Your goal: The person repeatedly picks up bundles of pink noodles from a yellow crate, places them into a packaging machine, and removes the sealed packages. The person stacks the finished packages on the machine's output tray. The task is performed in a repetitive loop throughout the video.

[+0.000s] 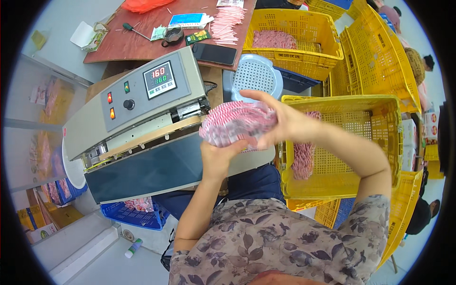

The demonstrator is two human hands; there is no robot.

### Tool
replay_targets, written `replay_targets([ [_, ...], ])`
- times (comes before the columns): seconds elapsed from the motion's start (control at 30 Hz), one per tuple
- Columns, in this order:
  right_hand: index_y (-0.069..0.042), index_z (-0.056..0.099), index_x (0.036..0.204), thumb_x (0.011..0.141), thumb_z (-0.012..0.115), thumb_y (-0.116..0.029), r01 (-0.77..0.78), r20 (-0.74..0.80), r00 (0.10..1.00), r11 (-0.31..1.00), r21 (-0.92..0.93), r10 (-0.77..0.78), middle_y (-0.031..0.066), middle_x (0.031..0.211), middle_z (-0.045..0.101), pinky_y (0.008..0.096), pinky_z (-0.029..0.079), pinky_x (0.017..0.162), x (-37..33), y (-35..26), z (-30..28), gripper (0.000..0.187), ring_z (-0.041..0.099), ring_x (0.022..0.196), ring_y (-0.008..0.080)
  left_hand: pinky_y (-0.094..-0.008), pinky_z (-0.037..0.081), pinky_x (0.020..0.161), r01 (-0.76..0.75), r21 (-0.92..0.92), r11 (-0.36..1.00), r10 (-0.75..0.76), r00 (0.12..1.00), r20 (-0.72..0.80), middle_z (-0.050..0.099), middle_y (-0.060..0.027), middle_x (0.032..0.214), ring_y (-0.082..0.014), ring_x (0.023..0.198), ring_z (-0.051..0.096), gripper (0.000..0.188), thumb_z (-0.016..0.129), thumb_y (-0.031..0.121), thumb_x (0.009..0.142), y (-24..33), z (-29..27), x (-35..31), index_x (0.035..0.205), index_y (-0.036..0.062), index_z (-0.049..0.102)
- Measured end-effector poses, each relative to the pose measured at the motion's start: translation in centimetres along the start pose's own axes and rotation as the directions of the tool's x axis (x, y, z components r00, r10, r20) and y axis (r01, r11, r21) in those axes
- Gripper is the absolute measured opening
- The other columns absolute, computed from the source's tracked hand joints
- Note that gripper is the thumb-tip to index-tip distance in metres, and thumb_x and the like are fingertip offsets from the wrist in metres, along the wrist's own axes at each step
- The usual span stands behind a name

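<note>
Both of my hands hold a bulging clear bag of pink-and-white striped sticks (237, 121) beside the right end of a band sealing machine (142, 102). My left hand (219, 156) grips it from below, its thumb along the bag's lower edge. Around the bag's right end curls my right hand (285, 121), with the thumb side low and a finger stretched over the top. The sealer has a grey housing, a lit digital display, glowing indicator lamps and a black knob. Its dark conveyor bed (147, 166) runs along the front.
To the right, a yellow crate (396, 142) holds similar striped bags, and another yellow crate (294, 59) stands behind it. A light-blue stool (254, 76) sits behind my hands. On the red-brown table (199, 28) lie loose striped sticks, a phone (214, 53) and a screwdriver (137, 32).
</note>
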State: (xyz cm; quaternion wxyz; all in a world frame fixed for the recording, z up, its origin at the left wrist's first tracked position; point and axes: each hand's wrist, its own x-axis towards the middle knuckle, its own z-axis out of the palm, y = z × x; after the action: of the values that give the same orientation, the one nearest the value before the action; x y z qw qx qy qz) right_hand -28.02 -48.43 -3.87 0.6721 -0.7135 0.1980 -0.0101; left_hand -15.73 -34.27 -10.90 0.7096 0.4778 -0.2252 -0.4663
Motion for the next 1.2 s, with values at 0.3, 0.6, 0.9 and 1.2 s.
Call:
replay_targets([
  [0.3, -0.004, 0.035, 0.128, 0.062, 0.076, -0.009, 0.358, -0.25, 0.894, 0.928, -0.104, -0.373, 0.014, 0.114, 0.054, 0.0332, 0.042, 0.09, 0.3, 13.6, 5.2, 0.077, 0.053, 0.106, 0.0242, -0.034, 0.034, 0.083, -0.486, 0.767, 0.418, 0.249, 0.874, 0.418, 0.058, -0.0085, 0.11, -0.0239, 0.102, 0.054, 0.051, 0.072, 0.017, 0.062, -4.7, -5.8, -1.0, 0.109, 0.0062, 0.055],
  [0.6, -0.004, 0.051, 0.111, 0.063, 0.074, -0.011, 0.45, -0.08, 0.861, 0.826, -0.34, -0.502, 0.013, 0.107, 0.058, 0.0324, 0.046, 0.08, 1.3, 12.8, 3.9, 0.054, 0.058, 0.094, 0.0265, -0.0315, 0.046, 0.077, -0.381, 0.578, 0.722, 0.251, 0.922, 0.294, 0.062, -0.0127, 0.098, -0.0262, 0.091, 0.059, 0.038, 0.068, -0.004, 0.059, -4.3, -6.7, -0.7, 0.096, 0.001, 0.061],
  [0.9, -0.005, 0.051, 0.097, 0.063, 0.076, -0.015, 0.433, -0.117, 0.866, 0.846, -0.31, -0.486, 0.0117, 0.1, 0.061, 0.0315, 0.048, 0.077, 2.9, 14.1, 3.9, 0.043, 0.06, 0.09, 0.0224, -0.0285, 0.047, 0.073, -0.336, 0.688, 0.643, 0.199, 0.941, 0.274, 0.058, -0.0083, 0.093, -0.021, 0.087, 0.058, 0.036, 0.07, -0.001, 0.061, -4.1, -7.0, 0.3, 0.095, 0.0029, 0.061],
  [1.2, -0.001, 0.049, 0.106, 0.06, 0.077, -0.007, 0.112, -0.359, 0.933, 0.969, 0.22, -0.026, 0.0032, 0.094, 0.059, 0.0253, 0.044, 0.08, 3.5, 11.8, 5.0, 0.054, 0.055, 0.088, 0.0089, -0.0183, 0.043, 0.062, 0.124, 0.313, 0.942, -0.063, 0.978, -0.198, 0.061, -0.0027, 0.077, -0.0062, 0.065, 0.053, 0.009, 0.06, 0.003, 0.08, -4.4, -8.8, -0.7, 0.086, -0.0027, 0.061],
])
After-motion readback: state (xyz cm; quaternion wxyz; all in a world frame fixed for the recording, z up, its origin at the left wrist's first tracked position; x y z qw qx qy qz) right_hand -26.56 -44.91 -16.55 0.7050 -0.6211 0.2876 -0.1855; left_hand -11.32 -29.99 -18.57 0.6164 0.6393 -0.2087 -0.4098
